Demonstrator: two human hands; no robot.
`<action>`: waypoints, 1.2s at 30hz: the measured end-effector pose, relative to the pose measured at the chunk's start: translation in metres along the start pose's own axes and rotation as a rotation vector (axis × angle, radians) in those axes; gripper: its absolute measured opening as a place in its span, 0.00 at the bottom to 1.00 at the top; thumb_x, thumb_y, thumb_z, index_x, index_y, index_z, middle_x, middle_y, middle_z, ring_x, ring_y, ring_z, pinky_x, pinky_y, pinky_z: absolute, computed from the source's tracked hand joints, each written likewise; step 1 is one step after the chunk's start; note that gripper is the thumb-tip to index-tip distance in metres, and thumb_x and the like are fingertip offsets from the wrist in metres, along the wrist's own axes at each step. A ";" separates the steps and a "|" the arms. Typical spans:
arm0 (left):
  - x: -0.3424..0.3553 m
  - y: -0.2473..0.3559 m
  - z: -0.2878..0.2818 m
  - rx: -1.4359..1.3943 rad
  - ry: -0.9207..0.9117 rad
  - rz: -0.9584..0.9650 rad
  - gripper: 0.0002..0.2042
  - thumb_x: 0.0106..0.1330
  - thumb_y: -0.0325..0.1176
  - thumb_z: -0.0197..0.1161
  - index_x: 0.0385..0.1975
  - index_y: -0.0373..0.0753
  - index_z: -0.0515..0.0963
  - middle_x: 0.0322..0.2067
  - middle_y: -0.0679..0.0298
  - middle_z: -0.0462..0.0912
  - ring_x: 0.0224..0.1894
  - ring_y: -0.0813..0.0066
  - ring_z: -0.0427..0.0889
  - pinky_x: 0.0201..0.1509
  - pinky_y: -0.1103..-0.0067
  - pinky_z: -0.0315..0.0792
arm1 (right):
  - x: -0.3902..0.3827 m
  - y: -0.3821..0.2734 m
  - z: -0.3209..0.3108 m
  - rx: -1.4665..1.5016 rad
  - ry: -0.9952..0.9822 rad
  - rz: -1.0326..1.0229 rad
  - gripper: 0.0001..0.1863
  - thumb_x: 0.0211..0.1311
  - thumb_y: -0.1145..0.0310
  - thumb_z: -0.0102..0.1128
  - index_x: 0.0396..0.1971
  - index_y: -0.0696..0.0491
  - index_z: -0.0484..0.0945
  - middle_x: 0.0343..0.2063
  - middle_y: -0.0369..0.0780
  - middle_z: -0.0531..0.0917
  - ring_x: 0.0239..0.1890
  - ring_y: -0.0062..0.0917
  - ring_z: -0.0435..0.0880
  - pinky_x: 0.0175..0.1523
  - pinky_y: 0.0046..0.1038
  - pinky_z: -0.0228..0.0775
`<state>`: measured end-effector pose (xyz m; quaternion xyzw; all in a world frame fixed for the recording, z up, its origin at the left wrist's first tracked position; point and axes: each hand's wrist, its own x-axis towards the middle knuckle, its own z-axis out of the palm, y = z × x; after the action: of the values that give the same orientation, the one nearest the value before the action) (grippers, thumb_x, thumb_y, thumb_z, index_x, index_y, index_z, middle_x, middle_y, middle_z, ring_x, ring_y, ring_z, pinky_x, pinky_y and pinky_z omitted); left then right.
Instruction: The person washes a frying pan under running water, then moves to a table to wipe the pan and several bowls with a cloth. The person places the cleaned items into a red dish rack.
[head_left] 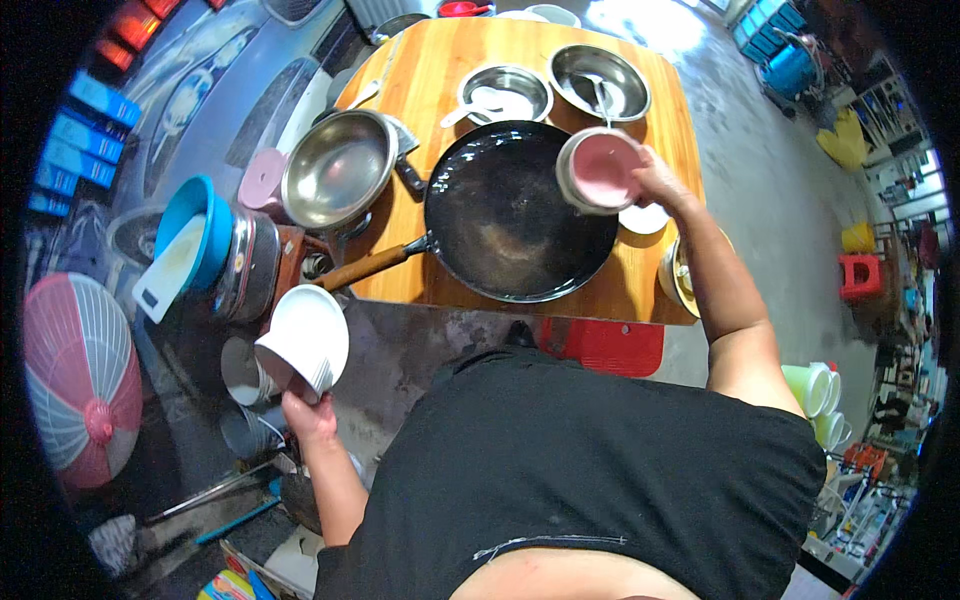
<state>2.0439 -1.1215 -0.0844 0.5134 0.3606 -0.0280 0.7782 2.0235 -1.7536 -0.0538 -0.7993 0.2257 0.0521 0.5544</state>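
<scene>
My left hand (311,412) is closed on a stack of white bowls (314,330), held tilted low at the left, below the wooden handle of a black wok (515,215). My right hand (655,180) grips a pink bowl (604,168), apparently nested in a pale one, over the wok's upper right rim. The wok lies on the wooden table (395,290). A white dish (640,220) shows partly beneath my right hand. Behind the wok are two steel bowls (625,90) with spoons, and at its left is a large steel pan (335,165).
At the left stand a blue basin (200,240) with a cutting board, a pink round item (258,175) and a pink-and-white fan (85,380). A red stool (600,345) sits under the table. Green buckets (810,390) and another red stool (860,275) are at the right.
</scene>
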 end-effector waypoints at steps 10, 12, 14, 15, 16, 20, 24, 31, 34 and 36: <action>0.007 -0.008 -0.093 -0.315 0.020 0.117 0.19 0.66 0.37 0.46 0.53 0.39 0.73 0.51 0.63 0.78 0.53 0.65 0.76 0.53 0.68 0.71 | 0.048 0.017 0.131 -0.642 0.187 0.069 0.42 0.52 0.73 0.48 0.69 0.54 0.43 0.52 0.62 0.72 0.50 0.52 0.76 0.55 0.42 0.69; 0.007 -0.013 -0.122 -0.355 0.115 0.113 0.19 0.65 0.37 0.46 0.53 0.39 0.73 0.52 0.63 0.77 0.54 0.65 0.75 0.54 0.68 0.70 | 0.048 0.007 0.137 -0.862 0.222 -0.024 0.43 0.53 0.73 0.48 0.69 0.53 0.40 0.60 0.61 0.63 0.52 0.54 0.75 0.56 0.42 0.68; 0.003 -0.020 -0.148 -0.399 0.120 0.124 0.19 0.66 0.37 0.46 0.54 0.39 0.72 0.52 0.61 0.77 0.54 0.64 0.74 0.52 0.67 0.71 | 0.049 -0.005 0.136 -0.904 0.206 -0.071 0.45 0.53 0.73 0.51 0.70 0.46 0.38 0.65 0.60 0.52 0.54 0.57 0.72 0.58 0.43 0.67; 0.000 -0.024 -0.160 -0.408 0.111 0.148 0.19 0.65 0.36 0.46 0.54 0.39 0.72 0.52 0.61 0.77 0.53 0.64 0.75 0.51 0.67 0.71 | 0.049 -0.011 0.136 -0.994 0.219 -0.117 0.43 0.54 0.70 0.49 0.70 0.47 0.39 0.64 0.62 0.51 0.48 0.57 0.76 0.53 0.44 0.71; -0.003 -0.028 -0.170 -0.415 0.102 0.171 0.19 0.65 0.35 0.46 0.54 0.38 0.72 0.51 0.60 0.77 0.52 0.64 0.75 0.50 0.67 0.71 | 0.050 -0.017 0.134 -1.084 0.256 -0.218 0.42 0.56 0.67 0.48 0.70 0.47 0.40 0.64 0.65 0.51 0.42 0.56 0.80 0.48 0.44 0.74; -0.008 -0.041 -0.197 -0.419 0.157 0.166 0.18 0.65 0.34 0.46 0.52 0.37 0.72 0.50 0.60 0.78 0.50 0.65 0.76 0.48 0.68 0.72 | 0.052 -0.037 0.128 -1.108 0.261 -0.281 0.36 0.60 0.67 0.45 0.68 0.53 0.46 0.65 0.61 0.49 0.45 0.57 0.78 0.48 0.44 0.74; -0.004 -0.049 -0.207 -0.419 0.215 0.164 0.18 0.65 0.34 0.47 0.51 0.36 0.72 0.49 0.60 0.78 0.48 0.65 0.77 0.46 0.71 0.72 | 0.046 -0.050 0.128 -1.123 0.254 -0.277 0.32 0.64 0.65 0.43 0.68 0.51 0.48 0.67 0.58 0.44 0.51 0.52 0.76 0.51 0.43 0.73; 0.011 -0.047 -0.197 -0.424 0.172 0.156 0.17 0.64 0.34 0.47 0.51 0.37 0.73 0.49 0.60 0.78 0.48 0.66 0.78 0.44 0.71 0.73 | 0.023 -0.048 0.115 -1.141 0.196 -0.128 0.24 0.65 0.67 0.41 0.62 0.50 0.62 0.48 0.51 0.75 0.46 0.47 0.79 0.50 0.42 0.70; 0.019 -0.043 -0.190 -0.408 0.152 0.133 0.17 0.65 0.35 0.48 0.51 0.37 0.74 0.49 0.61 0.78 0.48 0.67 0.77 0.44 0.72 0.73 | 0.015 -0.041 0.107 -1.209 0.158 -0.009 0.22 0.65 0.64 0.44 0.58 0.52 0.66 0.38 0.49 0.83 0.43 0.46 0.81 0.46 0.43 0.71; 0.027 -0.041 -0.187 -0.388 0.161 0.084 0.18 0.64 0.35 0.49 0.51 0.37 0.74 0.49 0.61 0.78 0.48 0.67 0.77 0.44 0.72 0.72 | 0.005 -0.028 0.109 -1.258 0.014 0.064 0.23 0.63 0.60 0.48 0.56 0.54 0.68 0.40 0.49 0.82 0.44 0.44 0.81 0.47 0.43 0.71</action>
<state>1.9475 -0.9793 -0.1723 0.3693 0.3985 0.1154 0.8316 2.0580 -1.6479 -0.0730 -0.9657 0.1792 0.1861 -0.0254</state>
